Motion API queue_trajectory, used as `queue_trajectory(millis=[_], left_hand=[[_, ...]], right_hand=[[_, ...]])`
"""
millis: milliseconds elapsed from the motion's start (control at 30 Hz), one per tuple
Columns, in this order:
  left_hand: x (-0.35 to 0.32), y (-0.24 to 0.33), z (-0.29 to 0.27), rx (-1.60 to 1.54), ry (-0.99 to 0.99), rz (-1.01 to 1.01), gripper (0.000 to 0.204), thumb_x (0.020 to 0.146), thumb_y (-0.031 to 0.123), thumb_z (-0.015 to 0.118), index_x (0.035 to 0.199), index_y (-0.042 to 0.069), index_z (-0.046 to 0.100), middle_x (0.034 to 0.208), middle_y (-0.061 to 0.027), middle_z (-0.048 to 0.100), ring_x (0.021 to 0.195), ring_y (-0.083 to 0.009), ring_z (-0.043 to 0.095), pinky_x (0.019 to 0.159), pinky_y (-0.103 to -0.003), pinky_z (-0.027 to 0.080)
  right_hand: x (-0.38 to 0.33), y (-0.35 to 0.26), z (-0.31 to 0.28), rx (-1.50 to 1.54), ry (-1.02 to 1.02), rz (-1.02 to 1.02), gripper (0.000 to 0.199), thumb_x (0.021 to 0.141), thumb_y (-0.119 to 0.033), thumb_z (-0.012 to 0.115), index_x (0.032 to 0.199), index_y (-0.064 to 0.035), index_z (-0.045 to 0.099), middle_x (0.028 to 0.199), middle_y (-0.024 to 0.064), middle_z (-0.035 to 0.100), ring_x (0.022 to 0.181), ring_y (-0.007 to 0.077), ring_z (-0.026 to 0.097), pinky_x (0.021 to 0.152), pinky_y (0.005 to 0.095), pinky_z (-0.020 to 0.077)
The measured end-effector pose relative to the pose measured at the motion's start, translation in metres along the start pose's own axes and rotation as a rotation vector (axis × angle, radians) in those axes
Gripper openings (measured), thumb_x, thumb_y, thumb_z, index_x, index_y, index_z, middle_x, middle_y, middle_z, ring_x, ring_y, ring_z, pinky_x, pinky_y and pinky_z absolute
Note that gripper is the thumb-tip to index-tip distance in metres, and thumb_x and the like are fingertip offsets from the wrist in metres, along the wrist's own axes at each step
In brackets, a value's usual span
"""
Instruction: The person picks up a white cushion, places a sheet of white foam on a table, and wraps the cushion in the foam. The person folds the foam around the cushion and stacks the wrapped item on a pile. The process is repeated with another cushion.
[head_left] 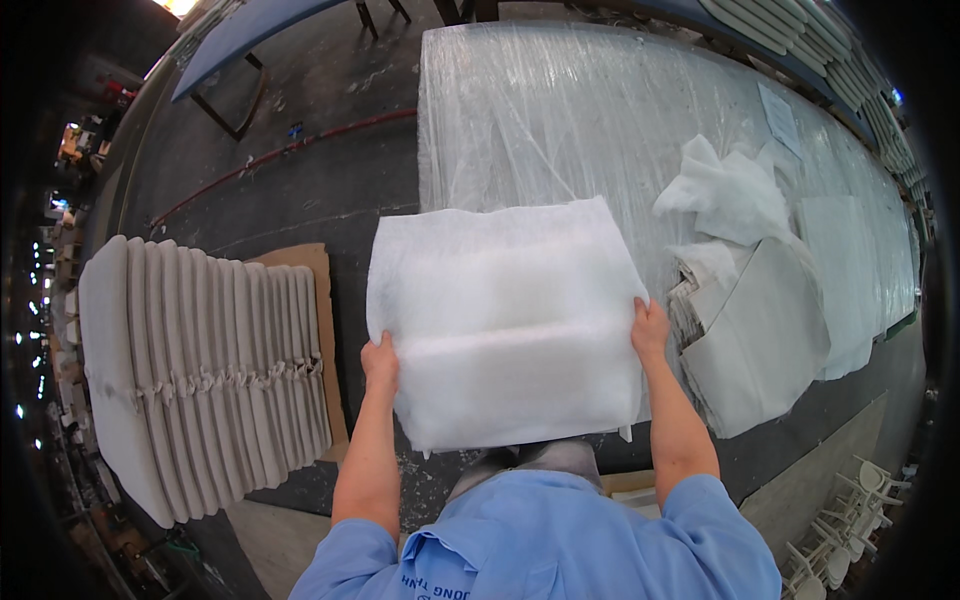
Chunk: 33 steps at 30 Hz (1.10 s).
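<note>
White sheet [510, 320], side edges between fingers [379, 353]

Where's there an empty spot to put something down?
One bare patch is the dark floor between the thin red line and the grey pads. Another is the far left of the plastic-wrapped bundle, beyond the white sheet that the left hand and right hand hold. The bundle's right side is crowded with white wadding and grey fabric.

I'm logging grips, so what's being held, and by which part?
A white, roughly rectangular fibrous sheet, by its left edge in the left hand and right edge in the right hand.
</note>
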<state>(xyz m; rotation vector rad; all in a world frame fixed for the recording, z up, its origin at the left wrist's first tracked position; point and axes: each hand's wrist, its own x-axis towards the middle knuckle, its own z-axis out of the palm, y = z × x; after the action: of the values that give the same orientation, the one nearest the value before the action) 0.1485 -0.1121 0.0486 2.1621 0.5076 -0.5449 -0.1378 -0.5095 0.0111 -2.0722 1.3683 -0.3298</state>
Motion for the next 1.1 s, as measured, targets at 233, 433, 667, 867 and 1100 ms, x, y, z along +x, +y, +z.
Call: queue_trajectory(millis=[233, 433, 667, 867, 1100], left_hand=[[0.004, -0.005, 0.002, -0.101, -0.041, 0.041, 0.043, 0.104, 0.024, 0.058, 0.132, -0.009, 0.06, 0.127, -0.0196, 0.068, 0.115, -0.0317, 0.065, 0.099, -0.04, 0.048], [0.007, 0.0, -0.031, -0.191, -0.476, 0.074, 0.048, 0.101, 0.019, 0.063, 0.144, -0.001, 0.052, 0.134, -0.0113, 0.064, 0.122, -0.0263, 0.061, 0.102, -0.041, 0.048], [0.063, 0.07, -0.043, -0.046, -0.616, -0.097, 0.063, 0.1, 0.051, 0.063, 0.144, 0.006, 0.055, 0.135, -0.0086, 0.063, 0.111, -0.0225, 0.064, 0.1, -0.045, 0.049], [0.085, 0.133, 0.027, 0.167, -0.476, -0.105, 0.064, 0.098, 0.052, 0.066, 0.139, 0.004, 0.06, 0.131, -0.0138, 0.067, 0.117, -0.0279, 0.064, 0.102, -0.046, 0.047], [0.081, 0.121, 0.042, 0.24, 0.173, 0.303, 0.044, 0.102, 0.038, 0.059, 0.126, 0.002, 0.068, 0.121, -0.0187, 0.072, 0.114, -0.0365, 0.068, 0.095, -0.046, 0.051]], right_hand=[[0.006, 0.008, -0.001, 0.054, -0.013, -0.017, 0.039, 0.102, -0.036, 0.058, 0.096, 0.0017, 0.066, 0.085, 0.024, 0.068, 0.082, 0.043, 0.065, 0.074, 0.0485, 0.0477], [0.007, -0.006, -0.015, 0.347, -0.261, -0.012, 0.046, 0.1, -0.044, 0.063, 0.11, 0.0005, 0.07, 0.086, 0.0082, 0.068, 0.081, 0.0234, 0.063, 0.074, 0.0422, 0.0479], [0.087, -0.09, -0.035, 0.259, -0.561, 0.443, 0.071, 0.089, -0.064, 0.069, 0.115, 0.0014, 0.071, 0.1, 0.0083, 0.067, 0.094, 0.0242, 0.061, 0.084, 0.037, 0.0493], [0.117, -0.106, 0.017, 0.035, -0.327, 0.171, 0.062, 0.092, -0.058, 0.066, 0.108, 0.0018, 0.071, 0.09, 0.014, 0.071, 0.082, 0.031, 0.064, 0.075, 0.0455, 0.0474], [0.104, -0.115, 0.044, 0.078, 0.047, 0.011, 0.039, 0.103, -0.036, 0.057, 0.085, -0.0005, 0.06, 0.08, 0.0267, 0.064, 0.083, 0.0482, 0.062, 0.075, 0.0524, 0.0472]])
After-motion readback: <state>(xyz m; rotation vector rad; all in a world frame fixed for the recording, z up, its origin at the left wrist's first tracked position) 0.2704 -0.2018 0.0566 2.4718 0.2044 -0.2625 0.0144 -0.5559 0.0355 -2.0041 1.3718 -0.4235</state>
